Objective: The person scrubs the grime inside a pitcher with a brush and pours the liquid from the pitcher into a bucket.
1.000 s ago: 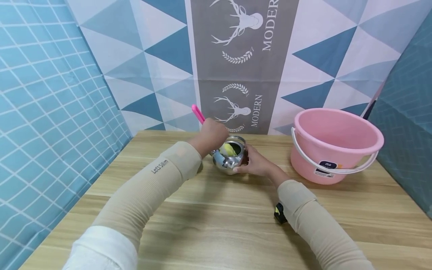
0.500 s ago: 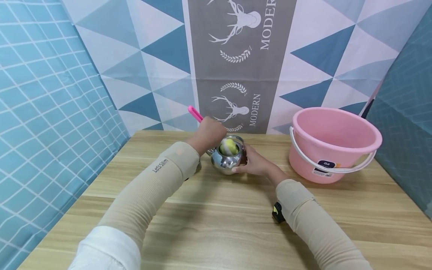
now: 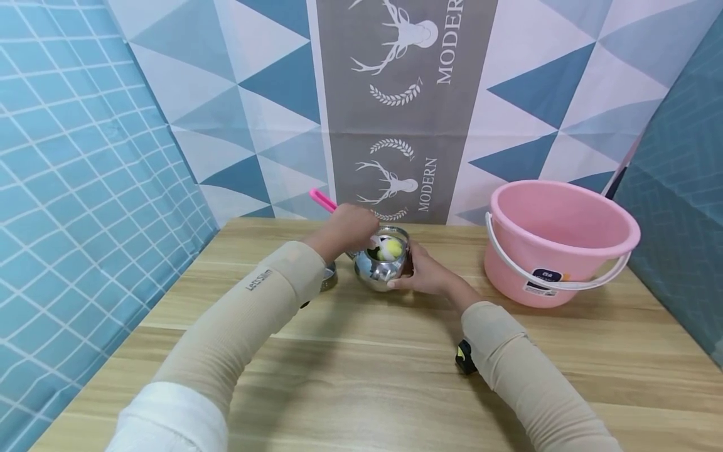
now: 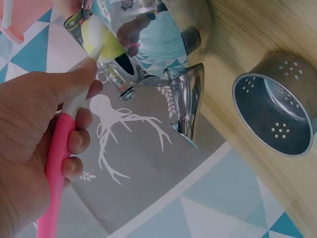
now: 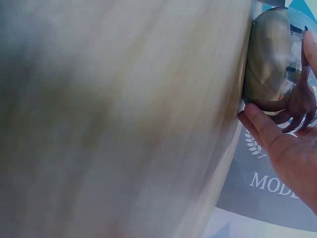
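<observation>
My left hand [image 3: 351, 227] grips a sponge brush by its pink handle [image 4: 55, 153], with the thumb along the pale neck. The brush's yellow-and-white sponge head [image 3: 391, 249] sits in the round mouth of a shiny metal teapot [image 3: 375, 274]. How deep it reaches is hidden. My right hand [image 3: 427, 274] holds the teapot from its right side, thumb in front and fingers round the body [image 5: 270, 59]. The teapot's spout [image 4: 188, 101] points left, below my left hand. A metal strainer basket with small holes [image 4: 277, 111] rests on the table left of the teapot.
A pink bucket [image 3: 522, 276] with a white handle stands at the right on the wooden table [image 3: 361, 376]. A patterned cloth [image 3: 395, 113] hangs behind the table. Near the right sleeve is a small black thing with a yellow mark [image 3: 465, 358].
My left hand has shifted slightly down, and the handle's end tips lower and further left. The sponge head has moved about in the teapot's mouth. The strainer basket shows more. My right hand stays.
</observation>
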Available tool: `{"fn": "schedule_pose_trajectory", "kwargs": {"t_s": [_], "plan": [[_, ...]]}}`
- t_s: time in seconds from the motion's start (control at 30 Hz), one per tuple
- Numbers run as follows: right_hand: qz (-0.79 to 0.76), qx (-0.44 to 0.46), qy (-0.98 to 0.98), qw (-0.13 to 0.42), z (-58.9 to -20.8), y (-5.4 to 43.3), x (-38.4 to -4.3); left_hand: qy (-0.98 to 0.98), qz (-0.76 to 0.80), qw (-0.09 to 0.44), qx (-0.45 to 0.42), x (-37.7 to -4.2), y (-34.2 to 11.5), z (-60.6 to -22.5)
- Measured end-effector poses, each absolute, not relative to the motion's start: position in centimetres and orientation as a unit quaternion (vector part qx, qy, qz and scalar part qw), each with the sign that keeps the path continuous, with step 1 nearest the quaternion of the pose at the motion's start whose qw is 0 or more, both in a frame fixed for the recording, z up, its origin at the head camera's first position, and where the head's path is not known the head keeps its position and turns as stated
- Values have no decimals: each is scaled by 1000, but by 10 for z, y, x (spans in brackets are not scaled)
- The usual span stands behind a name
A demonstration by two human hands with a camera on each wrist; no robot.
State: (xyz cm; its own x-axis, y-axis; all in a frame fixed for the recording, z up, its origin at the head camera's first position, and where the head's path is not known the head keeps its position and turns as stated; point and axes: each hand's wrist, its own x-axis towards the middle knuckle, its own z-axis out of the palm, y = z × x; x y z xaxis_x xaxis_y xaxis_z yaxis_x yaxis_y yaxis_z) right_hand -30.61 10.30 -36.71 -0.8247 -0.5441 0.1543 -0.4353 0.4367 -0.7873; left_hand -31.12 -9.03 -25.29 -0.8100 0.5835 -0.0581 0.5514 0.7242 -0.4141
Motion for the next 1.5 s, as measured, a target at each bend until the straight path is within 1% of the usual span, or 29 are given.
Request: {"fn": "schedule_pose_trajectory", "kwargs": {"t_s": [0.1, 0.2, 0.47, 0.63, 0.93, 1.33, 1.5], "plan": [[-440, -282, 850, 62, -368, 103, -306, -929, 202, 19, -310, -308, -91, -250], [-433, -282, 854, 60, -368, 103, -307, -928, 194, 12, -317, -305, -92, -249], [-432, -292, 851, 59, -367, 104, -309, -917, 216, 22, -333, -297, -96, -247], [-443, -295, 844, 63, -368, 105, -311, -917, 225, 30, -329, -295, -98, -246], [-453, -303, 836, 61, -368, 104, -311, -905, 272, 64, -321, -298, -100, -245], [-462, -286, 837, 68, -368, 104, -307, -875, 354, 123, -307, -300, -90, -252], [-453, -272, 846, 69, -365, 104, -305, -867, 365, 138, -310, -299, -88, -255]]}}
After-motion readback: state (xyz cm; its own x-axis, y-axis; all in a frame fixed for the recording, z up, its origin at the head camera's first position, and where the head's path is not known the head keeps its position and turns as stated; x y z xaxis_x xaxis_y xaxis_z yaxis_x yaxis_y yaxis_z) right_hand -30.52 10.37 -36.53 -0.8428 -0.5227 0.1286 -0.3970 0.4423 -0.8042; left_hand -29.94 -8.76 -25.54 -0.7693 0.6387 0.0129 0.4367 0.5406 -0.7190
